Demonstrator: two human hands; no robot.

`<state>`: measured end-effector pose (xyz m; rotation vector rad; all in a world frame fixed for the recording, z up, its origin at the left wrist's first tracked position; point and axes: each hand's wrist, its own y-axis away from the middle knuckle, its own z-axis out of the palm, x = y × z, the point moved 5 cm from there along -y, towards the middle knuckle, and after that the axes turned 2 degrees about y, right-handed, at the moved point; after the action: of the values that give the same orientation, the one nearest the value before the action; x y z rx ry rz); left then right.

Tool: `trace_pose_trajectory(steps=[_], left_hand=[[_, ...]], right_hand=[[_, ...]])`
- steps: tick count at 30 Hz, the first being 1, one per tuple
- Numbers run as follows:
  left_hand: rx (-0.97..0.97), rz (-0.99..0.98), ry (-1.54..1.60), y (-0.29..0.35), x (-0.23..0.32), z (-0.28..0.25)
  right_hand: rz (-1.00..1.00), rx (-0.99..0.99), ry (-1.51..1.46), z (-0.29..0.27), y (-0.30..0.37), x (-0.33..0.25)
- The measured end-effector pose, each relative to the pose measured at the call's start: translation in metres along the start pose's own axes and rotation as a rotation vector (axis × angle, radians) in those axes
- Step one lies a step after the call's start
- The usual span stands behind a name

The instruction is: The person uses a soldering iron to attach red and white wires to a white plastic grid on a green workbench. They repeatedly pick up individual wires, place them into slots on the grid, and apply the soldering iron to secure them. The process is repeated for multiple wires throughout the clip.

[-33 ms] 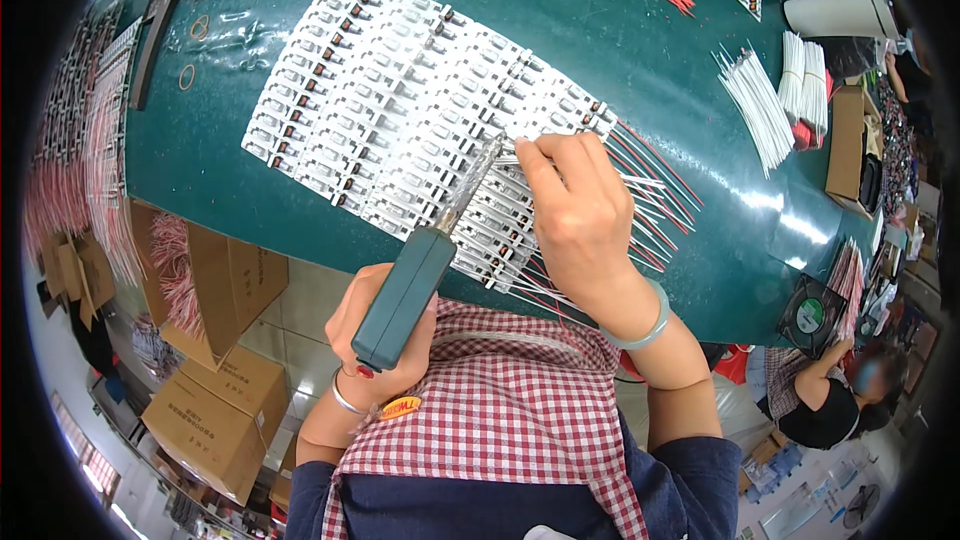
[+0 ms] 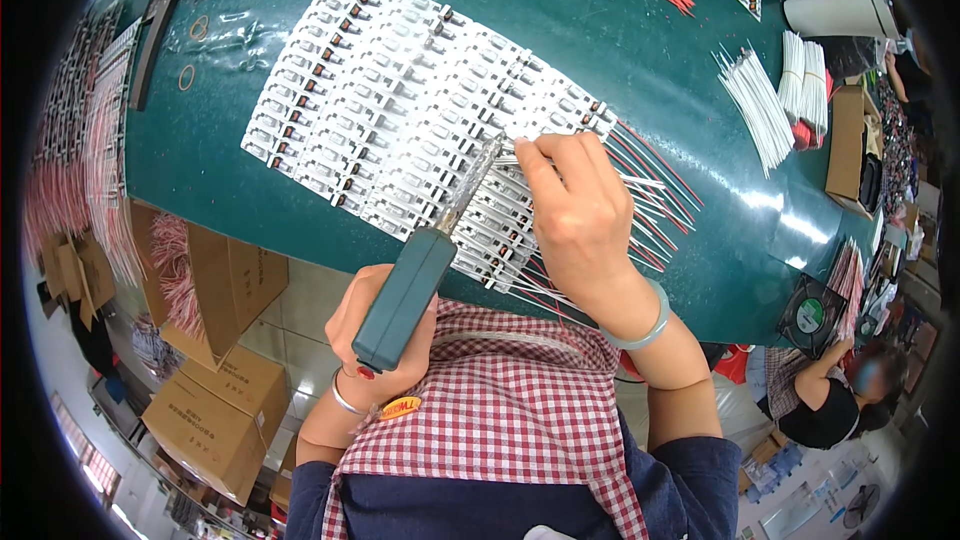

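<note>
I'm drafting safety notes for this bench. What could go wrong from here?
The metal shaft of the green tool, gripped by the left hand, ends close to the fingertips of the right hand; a slip might hurt them. Loose wires spread near the right wrist, so one could snag on the bangle.

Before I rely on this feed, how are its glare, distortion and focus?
In the head view, glare whitens the green table right of the right hand; same head view, the table's near edge bows and the corners go black; head view again, the left hand and green-handled tool look fairly sharp, tip detail too small to judge.
</note>
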<state>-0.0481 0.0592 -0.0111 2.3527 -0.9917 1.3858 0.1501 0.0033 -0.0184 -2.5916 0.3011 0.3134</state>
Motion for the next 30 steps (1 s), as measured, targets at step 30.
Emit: trace_pose_trajectory(steps=[30], left_hand=[[-0.042,-0.021,-0.015,0.004,-0.003,-0.004]], right_hand=[[0.007,0.03,-0.019,-0.002,-0.003,0.008]])
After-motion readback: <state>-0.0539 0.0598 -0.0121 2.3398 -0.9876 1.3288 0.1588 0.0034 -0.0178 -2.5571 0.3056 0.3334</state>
